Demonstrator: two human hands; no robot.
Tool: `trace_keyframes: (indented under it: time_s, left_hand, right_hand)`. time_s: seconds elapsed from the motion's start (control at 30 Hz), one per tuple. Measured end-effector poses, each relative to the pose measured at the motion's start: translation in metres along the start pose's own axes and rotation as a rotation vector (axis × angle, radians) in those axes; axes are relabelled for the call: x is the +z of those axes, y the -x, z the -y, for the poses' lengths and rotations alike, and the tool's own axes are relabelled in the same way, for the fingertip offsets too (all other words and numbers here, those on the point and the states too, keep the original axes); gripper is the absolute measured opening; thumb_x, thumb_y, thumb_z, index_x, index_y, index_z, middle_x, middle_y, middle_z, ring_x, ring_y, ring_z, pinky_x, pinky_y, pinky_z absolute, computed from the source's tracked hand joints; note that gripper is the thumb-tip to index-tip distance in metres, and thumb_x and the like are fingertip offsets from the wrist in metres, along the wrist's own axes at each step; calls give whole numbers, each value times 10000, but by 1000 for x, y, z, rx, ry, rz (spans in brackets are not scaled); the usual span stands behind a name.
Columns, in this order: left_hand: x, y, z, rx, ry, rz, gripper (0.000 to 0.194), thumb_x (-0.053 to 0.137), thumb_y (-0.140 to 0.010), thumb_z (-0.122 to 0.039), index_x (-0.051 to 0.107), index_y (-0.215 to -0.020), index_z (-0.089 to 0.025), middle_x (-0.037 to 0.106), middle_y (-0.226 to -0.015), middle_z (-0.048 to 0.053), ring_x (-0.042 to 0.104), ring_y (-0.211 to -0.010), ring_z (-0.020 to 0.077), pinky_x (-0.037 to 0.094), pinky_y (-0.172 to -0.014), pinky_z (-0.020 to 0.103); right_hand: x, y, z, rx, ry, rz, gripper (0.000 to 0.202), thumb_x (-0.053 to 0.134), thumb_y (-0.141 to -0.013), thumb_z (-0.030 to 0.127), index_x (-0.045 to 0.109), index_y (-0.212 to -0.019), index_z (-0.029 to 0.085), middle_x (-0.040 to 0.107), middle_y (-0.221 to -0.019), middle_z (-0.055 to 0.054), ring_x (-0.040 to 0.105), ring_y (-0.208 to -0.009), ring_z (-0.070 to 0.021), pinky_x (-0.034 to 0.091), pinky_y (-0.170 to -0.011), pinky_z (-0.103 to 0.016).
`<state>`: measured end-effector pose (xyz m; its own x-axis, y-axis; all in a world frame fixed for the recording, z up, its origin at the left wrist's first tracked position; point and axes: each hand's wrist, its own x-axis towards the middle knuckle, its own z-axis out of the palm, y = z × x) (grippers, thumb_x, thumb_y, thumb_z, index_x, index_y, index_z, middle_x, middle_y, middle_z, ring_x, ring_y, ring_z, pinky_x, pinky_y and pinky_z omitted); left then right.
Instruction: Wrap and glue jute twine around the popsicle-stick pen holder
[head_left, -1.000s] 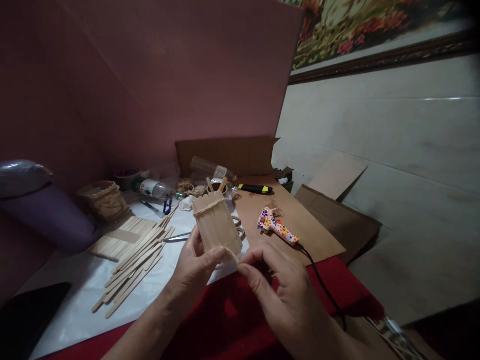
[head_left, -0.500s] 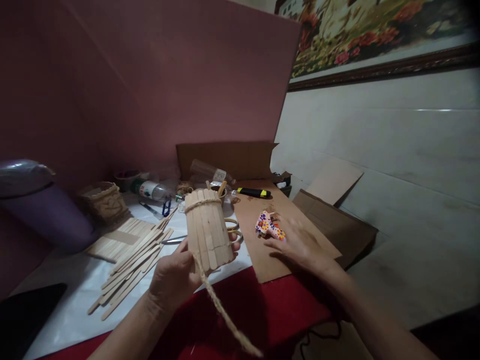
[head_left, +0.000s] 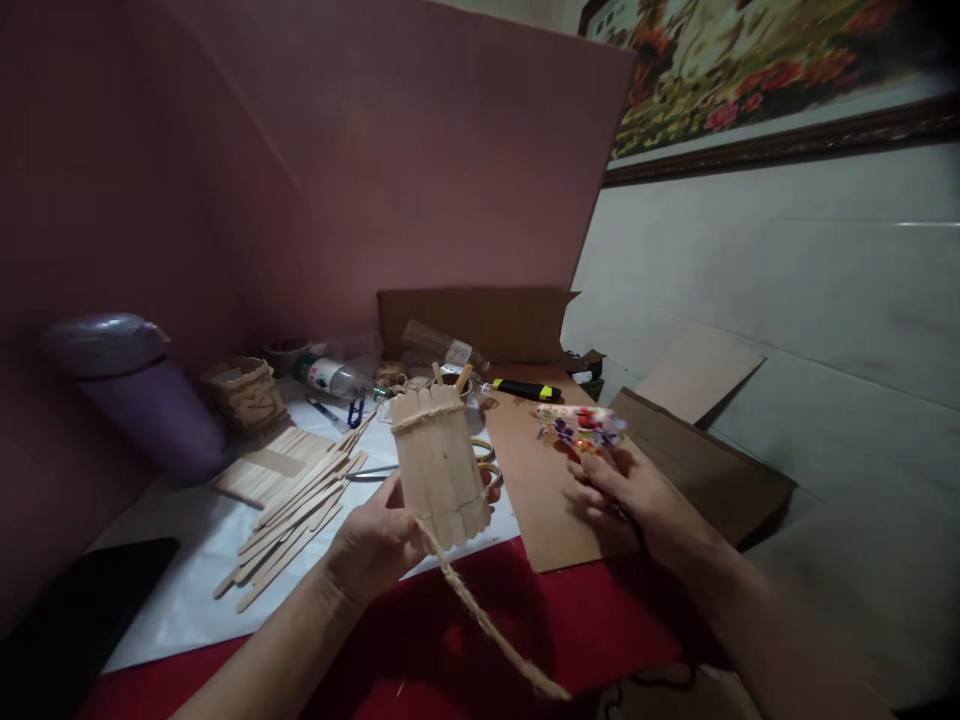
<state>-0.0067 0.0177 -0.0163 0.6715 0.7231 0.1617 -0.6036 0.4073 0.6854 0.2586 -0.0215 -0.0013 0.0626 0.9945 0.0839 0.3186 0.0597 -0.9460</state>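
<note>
My left hand (head_left: pixel 382 535) is closed around the lower part of a holder made of upright wooden craft sticks (head_left: pixel 437 470), tilted a little. A braided rope (head_left: pixel 487 625) circles its upper end; another length hangs from its lower edge towards me. My right hand (head_left: pixel 626 490) grips a flower-patterned glue gun (head_left: pixel 581 427) by its handle, raised over a brown cardboard sheet (head_left: pixel 544 530). The glue gun is blurred, and a dark cord trails below the hand. Behind the holder lie scissors (head_left: pixel 489 465), partly hidden.
Loose craft sticks (head_left: pixel 300 525) lie on white paper at left, near a woven-looking basket (head_left: pixel 247 395) and a purple flask (head_left: pixel 150 410). Plastic bottles (head_left: pixel 330 377) and a yellow-black utility knife (head_left: pixel 525 390) lie farther back. Cardboard pieces (head_left: pixel 701 450) lean at the right wall.
My right hand has taken hold of the glue gun and lifted it off the cardboard. My left hand still holds the stick holder, and the whole view has shifted slightly.
</note>
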Motion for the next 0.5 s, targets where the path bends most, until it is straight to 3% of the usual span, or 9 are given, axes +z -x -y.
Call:
trace_keyframes:
  time_s: [0.1, 0.2, 0.33, 0.5]
  left_hand:
    - [1, 0, 1, 3, -23, -37, 663, 805, -535, -207, 618, -1167, -138, 686, -1134, 166, 583, -1128, 393, 414, -1003, 527]
    - [2, 1, 1, 20, -75, -70, 614, 806, -551, -230, 639, -1134, -130, 701, -1090, 160, 615, -1073, 382, 457, -948, 498]
    - [0, 1, 2, 21, -122, -109, 622, 807, -554, -216, 626, -1145, -145, 693, -1102, 152, 619, -1060, 367, 463, -922, 467]
    - [2, -1, 2, 53, -131, -136, 719, 813, -550, -194, 573, -1228, -185, 679, -1128, 143, 615, -1065, 356, 462, -906, 445]
  right_hand:
    - [8, 38, 20, 3, -274, 136, 427, 663, -783, 544, 641, -1013, 185, 557, -683, -14, 495, -535, -108, 417, -454, -209]
    - [15, 65, 40, -15, -224, 193, 335, 659, -803, 502, 691, -1018, 246, 670, -811, -69, 636, -702, -183, 555, -647, -294]
    - [25, 77, 57, -97, -144, 333, 337, 618, -829, 482, 682, -1120, 324, 722, -970, -87, 665, -992, -278, 545, -880, -408]
    - [35, 80, 58, -32, -157, 280, 421, 625, -836, 466, 622, -1230, 316, 720, -1069, -79, 624, -1117, -287, 515, -942, -445]
